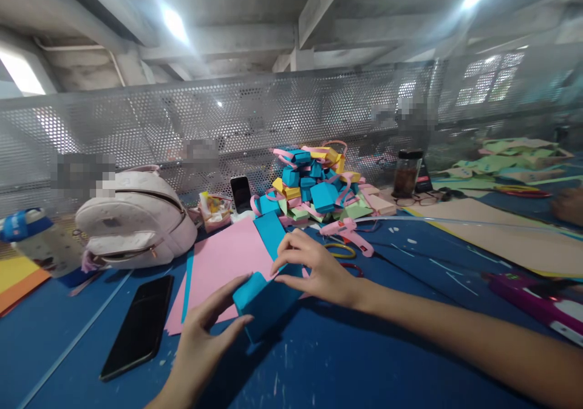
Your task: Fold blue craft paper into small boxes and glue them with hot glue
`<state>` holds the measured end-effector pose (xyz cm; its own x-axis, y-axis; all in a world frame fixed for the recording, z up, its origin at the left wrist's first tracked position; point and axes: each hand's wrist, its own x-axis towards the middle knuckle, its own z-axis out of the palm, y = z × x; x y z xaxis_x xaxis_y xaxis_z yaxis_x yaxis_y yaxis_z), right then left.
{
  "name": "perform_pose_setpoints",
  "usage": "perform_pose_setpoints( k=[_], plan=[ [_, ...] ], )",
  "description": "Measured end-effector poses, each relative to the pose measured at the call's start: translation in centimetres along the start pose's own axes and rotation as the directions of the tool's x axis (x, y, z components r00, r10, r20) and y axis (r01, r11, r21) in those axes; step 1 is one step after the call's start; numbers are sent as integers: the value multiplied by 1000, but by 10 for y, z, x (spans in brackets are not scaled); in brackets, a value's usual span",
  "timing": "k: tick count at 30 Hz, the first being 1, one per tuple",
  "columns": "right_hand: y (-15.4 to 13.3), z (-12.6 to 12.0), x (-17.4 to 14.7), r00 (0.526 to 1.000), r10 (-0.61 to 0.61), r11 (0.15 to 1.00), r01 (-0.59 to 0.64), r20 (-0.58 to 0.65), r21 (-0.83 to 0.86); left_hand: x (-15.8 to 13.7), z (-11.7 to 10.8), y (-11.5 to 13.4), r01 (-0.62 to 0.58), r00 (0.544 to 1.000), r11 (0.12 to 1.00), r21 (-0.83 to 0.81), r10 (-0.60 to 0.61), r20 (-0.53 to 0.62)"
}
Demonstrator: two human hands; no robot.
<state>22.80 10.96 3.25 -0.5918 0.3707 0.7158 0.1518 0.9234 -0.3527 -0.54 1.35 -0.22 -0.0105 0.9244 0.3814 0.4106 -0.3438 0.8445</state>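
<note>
A small blue paper box (268, 309) is held just above the blue table, in front of me. My left hand (207, 324) grips its left end, fingers along the top edge and thumb on the near side. With thumb and fingertips pinched together, my right hand (314, 266) holds the box's top edge; a bit of pink shows at the fingertips, too small to name. Behind the box lie pink paper sheets (223, 251) and a blue paper strip (268, 231). Right of them rests a pink glue gun (348, 233), with yellow-handled scissors (341, 251) partly hidden behind my right hand.
A heap of blue, yellow and pink paper boxes (324, 195) stands at the back. To the left are a black phone (139, 324), a pale backpack (136, 220) and a bottle (45, 245). A purple power strip (523, 296) lies right; a perforated metal partition (246, 111) bounds the table.
</note>
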Motion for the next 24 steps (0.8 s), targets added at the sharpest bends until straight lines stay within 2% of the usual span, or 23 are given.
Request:
perform_pose_setpoints(
  k=[7, 16, 24],
  plan=[
    [-14, 5, -7, 983, -180, 981, 178, -25, -74, -6, 0, 1, -69, 997, 992, 109, 66, 32],
    [-20, 11, -8, 992, -118, 991, 121, -53, 58, -9, 3, 8, -94, 995, 990, 106, 91, 34],
    [-23, 11, -9, 988, -128, 990, 131, -81, 41, -8, 3, 8, -88, 996, 988, 129, 84, 30]
  ],
)
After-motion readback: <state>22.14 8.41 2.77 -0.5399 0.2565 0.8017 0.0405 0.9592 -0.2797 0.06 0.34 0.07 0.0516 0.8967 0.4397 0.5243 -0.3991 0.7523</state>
